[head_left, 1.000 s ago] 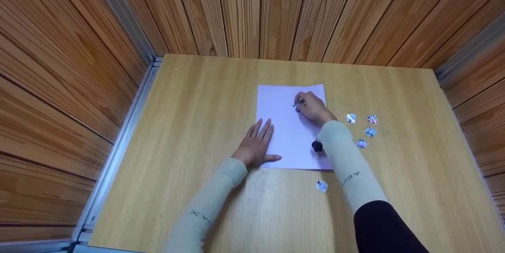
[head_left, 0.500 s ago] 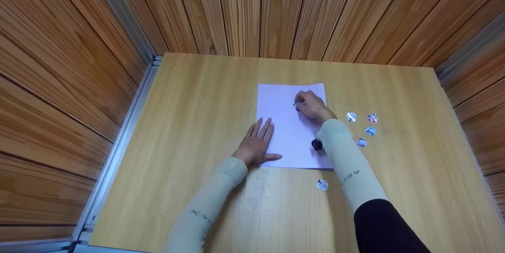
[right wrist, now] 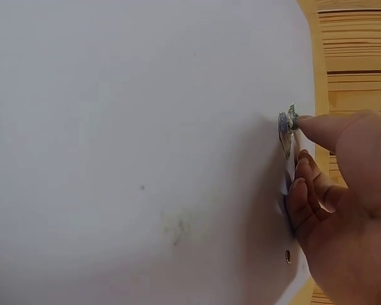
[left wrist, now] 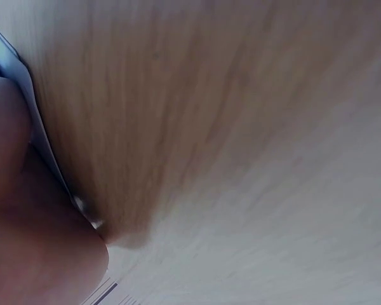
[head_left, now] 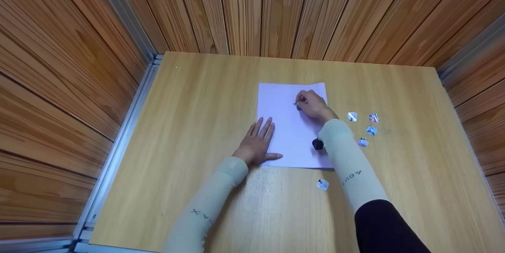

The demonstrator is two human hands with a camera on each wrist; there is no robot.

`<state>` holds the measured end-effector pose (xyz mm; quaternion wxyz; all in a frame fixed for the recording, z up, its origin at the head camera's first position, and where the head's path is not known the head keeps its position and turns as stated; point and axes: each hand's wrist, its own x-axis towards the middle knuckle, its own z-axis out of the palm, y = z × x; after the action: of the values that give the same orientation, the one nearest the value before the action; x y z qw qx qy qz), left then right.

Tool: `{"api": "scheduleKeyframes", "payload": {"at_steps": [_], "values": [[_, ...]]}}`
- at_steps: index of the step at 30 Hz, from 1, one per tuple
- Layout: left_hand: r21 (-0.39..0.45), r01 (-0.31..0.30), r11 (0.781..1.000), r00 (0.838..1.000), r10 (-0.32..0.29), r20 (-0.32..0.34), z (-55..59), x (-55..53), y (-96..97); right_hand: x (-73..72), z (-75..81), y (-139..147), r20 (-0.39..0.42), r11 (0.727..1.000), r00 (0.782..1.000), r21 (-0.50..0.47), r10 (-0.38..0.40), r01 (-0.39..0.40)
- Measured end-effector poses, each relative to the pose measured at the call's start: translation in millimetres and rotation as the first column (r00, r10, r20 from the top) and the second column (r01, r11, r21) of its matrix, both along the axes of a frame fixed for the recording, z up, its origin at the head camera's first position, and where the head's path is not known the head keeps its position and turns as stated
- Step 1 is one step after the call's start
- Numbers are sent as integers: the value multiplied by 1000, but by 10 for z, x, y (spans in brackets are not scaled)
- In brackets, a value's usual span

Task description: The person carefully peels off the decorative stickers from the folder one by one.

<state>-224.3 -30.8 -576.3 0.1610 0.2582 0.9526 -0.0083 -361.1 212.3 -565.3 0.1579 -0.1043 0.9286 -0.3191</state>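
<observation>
A pale lilac-white sheet of paper (head_left: 288, 126) lies on the wooden table, one far corner slightly raised. My left hand (head_left: 255, 145) rests flat on its left edge, fingers spread; part of that hand (left wrist: 25, 229) and the paper's edge fill the left side of the left wrist view. Over the sheet's upper right part, my right hand (head_left: 311, 104) pinches a small shiny sticker (right wrist: 284, 130) between thumb and fingers. The right wrist view shows the sticker on edge, close to the paper; whether it touches the surface I cannot tell.
Several small glossy stickers lie right of the paper, among them a whitish one (head_left: 352, 117) and a blue one (head_left: 371, 131). Another sticker (head_left: 322, 184) lies nearer, below the sheet. A black object (head_left: 317, 144) sits at my right wrist. Wood-panelled walls (head_left: 276, 12) surround the table.
</observation>
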Motion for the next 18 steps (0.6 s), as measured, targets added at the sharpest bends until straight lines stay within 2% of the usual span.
{"api": "scheduleKeyframes", "payload": {"at_steps": [5,18], "values": [[-20,-2,1000,1000,2,-5,2,6,9,20,6,9,-26,1000,1000,-5,4,-4],[-13,-12,1000,1000,12,-2,-28,1,12,19,-4,38,-10,998,1000,-53,-18,17]]}}
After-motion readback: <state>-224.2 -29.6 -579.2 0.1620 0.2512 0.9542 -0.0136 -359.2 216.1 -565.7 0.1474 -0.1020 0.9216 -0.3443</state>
